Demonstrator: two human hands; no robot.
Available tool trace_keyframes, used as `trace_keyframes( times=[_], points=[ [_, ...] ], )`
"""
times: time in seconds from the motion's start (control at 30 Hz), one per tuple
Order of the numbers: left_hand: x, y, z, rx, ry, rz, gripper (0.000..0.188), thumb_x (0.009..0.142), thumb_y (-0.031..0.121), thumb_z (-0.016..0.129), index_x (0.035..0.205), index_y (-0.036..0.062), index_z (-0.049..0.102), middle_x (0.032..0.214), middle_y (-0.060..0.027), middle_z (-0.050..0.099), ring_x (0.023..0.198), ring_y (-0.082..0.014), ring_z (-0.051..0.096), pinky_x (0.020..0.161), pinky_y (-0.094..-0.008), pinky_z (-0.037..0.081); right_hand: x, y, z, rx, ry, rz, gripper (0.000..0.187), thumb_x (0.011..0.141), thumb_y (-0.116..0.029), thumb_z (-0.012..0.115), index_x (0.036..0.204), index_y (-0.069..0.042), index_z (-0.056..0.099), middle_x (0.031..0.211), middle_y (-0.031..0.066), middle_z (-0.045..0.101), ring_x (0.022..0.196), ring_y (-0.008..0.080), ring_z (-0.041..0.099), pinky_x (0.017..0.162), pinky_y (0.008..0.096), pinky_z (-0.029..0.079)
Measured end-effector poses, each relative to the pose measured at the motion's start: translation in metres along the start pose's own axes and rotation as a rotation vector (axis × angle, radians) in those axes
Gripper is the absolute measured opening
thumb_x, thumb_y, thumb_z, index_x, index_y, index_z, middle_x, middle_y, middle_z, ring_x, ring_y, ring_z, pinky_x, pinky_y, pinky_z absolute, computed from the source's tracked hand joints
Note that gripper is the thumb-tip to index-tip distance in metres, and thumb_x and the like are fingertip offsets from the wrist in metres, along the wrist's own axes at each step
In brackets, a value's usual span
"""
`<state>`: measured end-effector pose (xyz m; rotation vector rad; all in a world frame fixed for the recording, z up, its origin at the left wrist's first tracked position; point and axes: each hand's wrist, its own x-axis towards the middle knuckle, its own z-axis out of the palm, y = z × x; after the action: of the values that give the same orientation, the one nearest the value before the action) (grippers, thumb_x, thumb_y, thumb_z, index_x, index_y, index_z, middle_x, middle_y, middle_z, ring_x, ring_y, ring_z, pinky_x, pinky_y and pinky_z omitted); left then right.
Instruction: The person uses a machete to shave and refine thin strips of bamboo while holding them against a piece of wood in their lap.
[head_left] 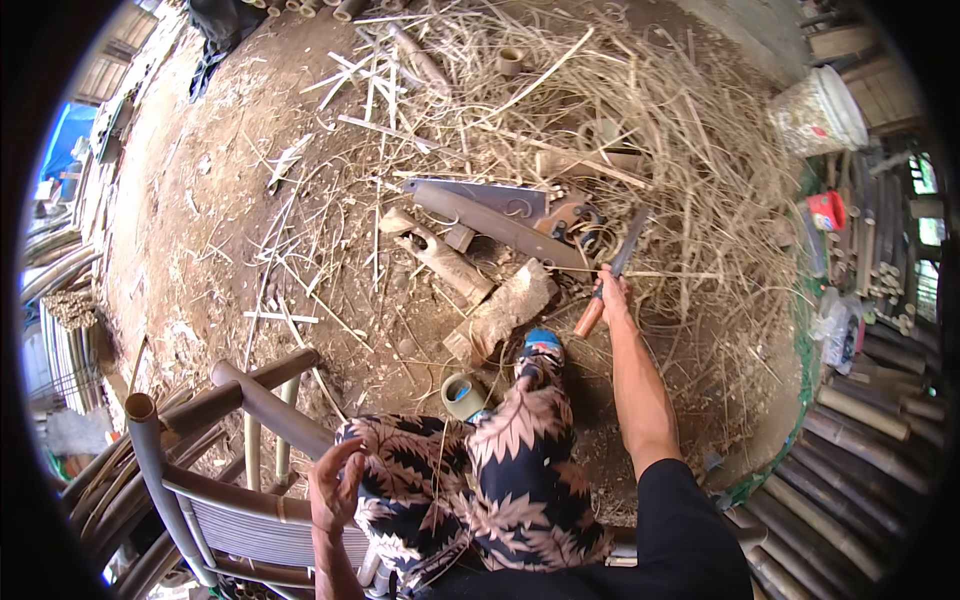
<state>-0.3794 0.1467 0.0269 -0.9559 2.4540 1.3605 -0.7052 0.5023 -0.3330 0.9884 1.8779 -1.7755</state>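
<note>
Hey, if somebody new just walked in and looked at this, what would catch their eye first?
Probably the big, pale tangle of strips and shavings, sprawling across the upper right. Next might come the brown-handled knife, just right of centre, in the grip of the right hand and slanting up to the right. The dark trousers with large pale leaf shapes also stand out, at the lower centre.

Back from the right hand's (612, 297) grip, beyond the bare forearm (643, 385), a black sleeve (690, 530); left of the grip, blue footwear (543, 340); below-left, black trousers (515, 460) with pale pinkish jagged leaves.
</note>
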Motion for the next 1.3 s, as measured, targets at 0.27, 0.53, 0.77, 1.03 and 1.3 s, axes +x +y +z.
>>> trace_keyframes(
  times=[0.27,0.53,0.77,1.03,1.3],
  points=[
    [-0.002,-0.006,0.030,-0.201,-0.048,-0.212,0.026,0.096,0.013,0.057,0.112,-0.0056,0.062,0.094,-0.0106,0.070,0.086,-0.0157,0.064,0.078,-0.0275,0.052,0.018,0.004,0.046,-0.187,0.205,-0.158,0.043,0.084,-0.023,0.065,0.123,-0.005,0.062,0.104,0.0096,0.064,0.084,0.0220,0.062,0.073,0.0364,0.050],
    [-0.028,0.010,0.037,-0.339,0.006,-0.012,0.027,0.095,0.017,0.060,0.115,-0.0011,0.064,0.099,-0.0105,0.070,0.089,-0.0143,0.064,0.080,-0.0281,0.051,-0.074,-0.125,0.066,-0.701,0.367,-0.626,0.043,0.089,-0.040,0.058,0.108,-0.002,0.064,0.096,0.0217,0.067,0.087,0.0353,0.066,0.076,0.0466,0.049],
    [-0.009,-0.030,0.050,-1.292,-0.008,-0.140,0.063,0.093,0.042,0.061,0.134,-0.0025,0.046,0.119,-0.0137,0.059,0.098,-0.0176,0.061,0.083,-0.0294,0.052,-0.232,-0.239,0.018,-0.768,0.226,-0.755,0.049,0.084,-0.039,0.070,0.109,0.003,0.067,0.110,0.0185,0.067,0.101,0.0285,0.063,0.088,0.0397,0.049],
    [-0.092,0.034,-0.010,-1.680,0.336,0.544,0.083,0.079,0.044,0.077,0.136,0.0024,0.032,0.130,-0.0139,0.048,0.120,-0.0205,0.048,0.099,-0.0390,0.044,-0.314,-0.263,-0.072,-0.381,-0.337,-0.788,0.042,0.088,-0.023,0.062,0.124,0.000,0.060,0.115,0.0105,0.059,0.099,0.0232,0.059,0.081,0.0347,0.048],
    [-0.183,0.078,-0.046,-1.528,0.929,0.677,0.066,0.077,0.024,0.074,0.130,-0.0010,0.043,0.115,-0.0132,0.058,0.106,-0.0205,0.057,0.096,-0.0339,0.044,-0.379,-0.234,-0.070,-0.484,-0.345,-0.597,0.041,0.090,-0.031,0.061,0.121,-0.005,0.053,0.098,0.0104,0.054,0.076,0.0229,0.056,0.061,0.0366,0.051]
  ],
)
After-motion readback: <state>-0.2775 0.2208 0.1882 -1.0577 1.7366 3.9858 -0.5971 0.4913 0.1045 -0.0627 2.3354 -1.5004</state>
